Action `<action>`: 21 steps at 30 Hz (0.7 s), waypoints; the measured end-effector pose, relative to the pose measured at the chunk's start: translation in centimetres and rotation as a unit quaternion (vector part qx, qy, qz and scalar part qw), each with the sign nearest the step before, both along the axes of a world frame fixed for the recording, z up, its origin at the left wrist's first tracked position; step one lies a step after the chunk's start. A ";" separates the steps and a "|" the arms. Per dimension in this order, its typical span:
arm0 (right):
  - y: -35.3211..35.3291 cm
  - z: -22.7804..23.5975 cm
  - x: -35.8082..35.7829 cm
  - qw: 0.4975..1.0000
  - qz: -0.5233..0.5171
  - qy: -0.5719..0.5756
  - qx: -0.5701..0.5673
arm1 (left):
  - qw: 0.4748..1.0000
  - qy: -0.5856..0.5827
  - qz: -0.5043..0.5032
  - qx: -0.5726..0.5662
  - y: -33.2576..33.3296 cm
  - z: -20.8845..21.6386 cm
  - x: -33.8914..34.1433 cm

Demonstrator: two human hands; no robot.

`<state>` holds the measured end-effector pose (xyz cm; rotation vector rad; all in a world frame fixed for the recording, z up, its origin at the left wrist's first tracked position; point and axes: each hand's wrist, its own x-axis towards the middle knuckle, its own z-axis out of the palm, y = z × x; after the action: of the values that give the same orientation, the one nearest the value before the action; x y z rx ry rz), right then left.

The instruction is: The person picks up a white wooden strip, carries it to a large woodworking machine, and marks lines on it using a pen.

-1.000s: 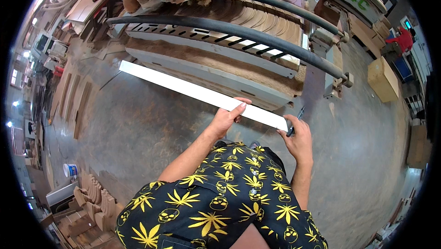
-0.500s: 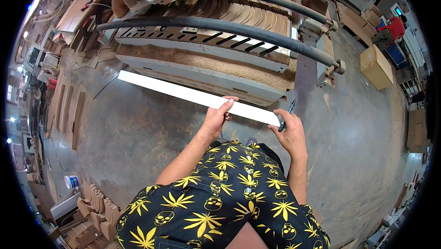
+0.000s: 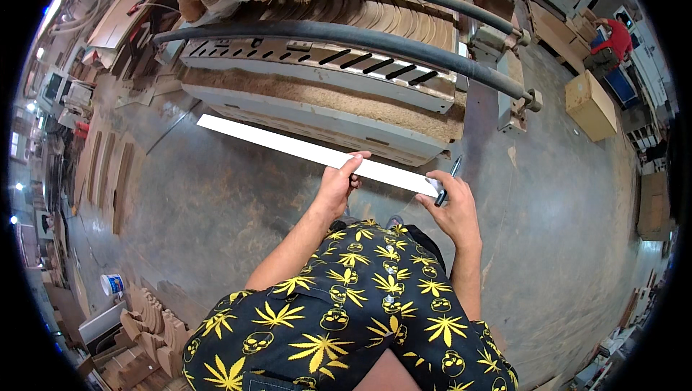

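A long, narrow white strip (image 3: 281,144) slants across in front of me, its far end up to the left and its near end to the right. My left hand (image 3: 336,190) is closed round the strip right of its middle, thumb on top and fingers underneath. At the strip's right end my right hand (image 3: 458,216) pinches it between thumb and fingers. A dark pen (image 3: 455,167) is also tucked in my right hand, its slim end pointing up and away from me.
Ahead stands a large machine with a sawdust-covered ledge (image 3: 324,103) and a thick dark bar (image 3: 346,33). Wooden strips (image 3: 122,182) lie on the floor at left, near a white bucket (image 3: 112,284). A cardboard box (image 3: 590,106) and a person in red (image 3: 613,41) are at far right.
The strip's far left end has shifted slightly right and its angle has changed a little. Both hands keep their grip, moving only slightly. The person in red has changed posture.
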<state>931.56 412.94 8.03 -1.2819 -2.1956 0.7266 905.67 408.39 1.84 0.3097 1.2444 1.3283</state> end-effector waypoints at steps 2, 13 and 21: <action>-0.2 0.0 -0.1 1.000 -0.001 0.007 0.000 | 1.000 -0.012 0.000 -0.008 -0.2 0.0 -0.1; -0.9 -0.3 -0.1 1.000 0.010 0.025 0.017 | 0.999 -0.032 0.014 -0.030 -0.9 -0.7 0.2; -1.2 -0.6 -0.2 0.999 0.014 0.025 0.018 | 0.999 0.008 0.041 0.034 -1.5 -0.2 0.4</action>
<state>931.35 411.77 7.45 -1.2037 -2.1820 0.7179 906.09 406.93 1.59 0.3208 1.2391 1.4423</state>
